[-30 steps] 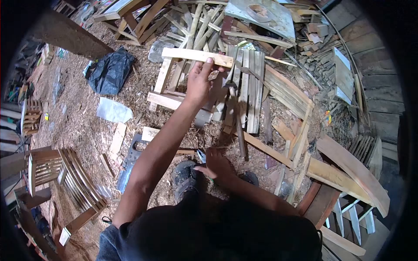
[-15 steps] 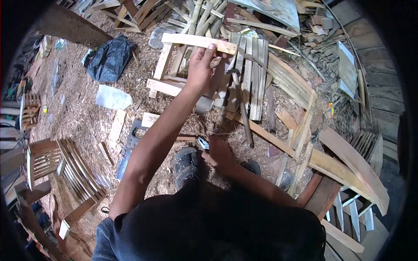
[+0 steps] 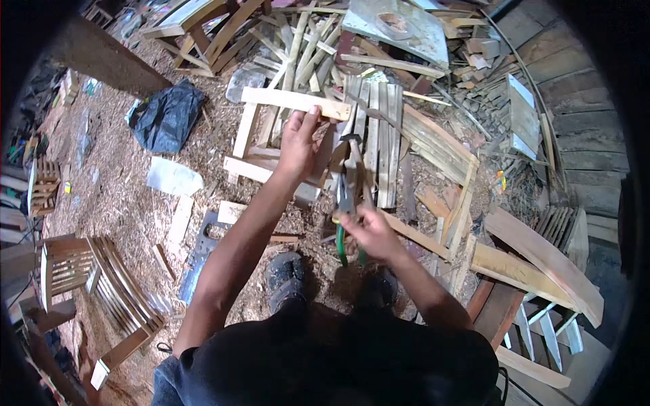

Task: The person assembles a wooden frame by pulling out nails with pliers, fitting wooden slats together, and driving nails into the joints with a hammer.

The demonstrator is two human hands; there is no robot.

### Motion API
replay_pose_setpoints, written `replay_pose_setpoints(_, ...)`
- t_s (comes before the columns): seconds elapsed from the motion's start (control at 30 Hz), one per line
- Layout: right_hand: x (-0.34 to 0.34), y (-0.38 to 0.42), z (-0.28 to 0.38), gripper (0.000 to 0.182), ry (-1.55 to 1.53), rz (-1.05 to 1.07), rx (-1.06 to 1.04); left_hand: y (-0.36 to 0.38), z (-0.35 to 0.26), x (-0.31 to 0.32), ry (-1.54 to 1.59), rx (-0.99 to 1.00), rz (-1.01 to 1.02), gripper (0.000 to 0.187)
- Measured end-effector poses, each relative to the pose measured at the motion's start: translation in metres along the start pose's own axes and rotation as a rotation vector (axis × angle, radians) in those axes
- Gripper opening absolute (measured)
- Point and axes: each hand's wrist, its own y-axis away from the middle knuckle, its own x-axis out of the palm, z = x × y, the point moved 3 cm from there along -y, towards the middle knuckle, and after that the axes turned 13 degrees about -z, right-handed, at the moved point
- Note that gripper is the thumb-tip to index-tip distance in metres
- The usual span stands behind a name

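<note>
My left hand [image 3: 298, 145] is closed on the curved pale top rail of a wooden frame [image 3: 281, 99], its thumb on the rail near the right end. The frame stands on the shavings. In my right hand [image 3: 374, 233] is a pair of pliers [image 3: 346, 196] with green handles, jaws pointing away from me toward the frame's right side. The jaws are apart from the rail. A hammer [image 3: 351, 138] rests just beyond the pliers, its handle partly hidden behind them and my right hand.
Wooden slats [image 3: 387, 145] lie right of the frame. A handsaw [image 3: 196, 260] is on the floor at left, near a slatted chair part [image 3: 115, 264]. A black plastic bag [image 3: 166, 115] sits farther off. Curved boards [image 3: 542, 264] lean at right.
My right hand has come up and forward from near my feet, bringing the pliers toward the frame. The view has tilted slightly; my left hand keeps its hold on the rail.
</note>
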Motion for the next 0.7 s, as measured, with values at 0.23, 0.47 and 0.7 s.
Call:
replay_pose_setpoints(0.23, 0.000, 0.018, 0.006, 0.027, -0.223, -0.054, 0.378, 0.008, -0.006, 0.001, -0.087, -0.063, -0.059, 0.024)
replay_pose_setpoints(0.47, -0.016, -0.004, 0.077, 0.045, 0.090, -0.256, -0.160, 0.012, -0.007, 0.000, -0.117, -0.005, -0.061, 0.020)
replay_pose_setpoints(0.7, -0.041, -0.064, 0.084, 0.034, 0.204, -0.457, -0.608, 0.016, -0.009, 0.008, -0.007, -0.044, -0.038, 0.022)
